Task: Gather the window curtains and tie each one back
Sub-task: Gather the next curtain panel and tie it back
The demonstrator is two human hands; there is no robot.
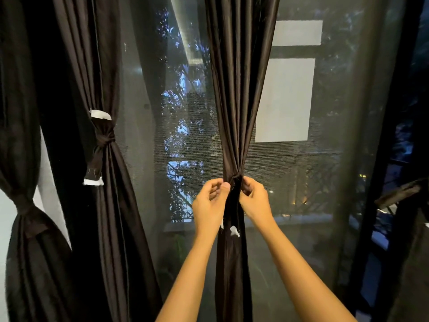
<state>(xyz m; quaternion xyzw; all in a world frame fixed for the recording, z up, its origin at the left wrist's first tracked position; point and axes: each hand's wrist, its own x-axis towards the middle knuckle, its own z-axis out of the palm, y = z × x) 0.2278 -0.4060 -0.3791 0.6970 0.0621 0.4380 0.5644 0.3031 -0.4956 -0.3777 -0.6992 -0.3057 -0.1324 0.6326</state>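
While the knot is unfinished, the count by sight is two curtains done, one in hand. Counting from the left: curtain 1 (23,147) is gathered and cinched by a dark band (25,212). Curtain 2 (111,205) is gathered and knotted with tie 2 (102,138), its white-tipped ends hanging loose. Curtain 3 (236,101) hangs at centre frame in front of the mesh screen (325,182), already bunched to a narrow waist. Tie 3 (234,205) is wrapped at that waist, its tails hanging straight down between the wrists, white tips showing. Left hand (209,205): fingers (217,182) curled, thumb tip pressed on tie 3 at the waist. Right hand (255,201): fingers (247,184) curled in and clamped on tie 3 from the other side. Whether a knot is formed under them cannot be told, since the hands cover it. Judgement: gathering on curtain 3 is complete, and what is left is pulling tight and letting go. The dark strip (404,135) at the right edge could be a fourth curtain or the frame, too dark to say. If it is a curtain, one more is left.
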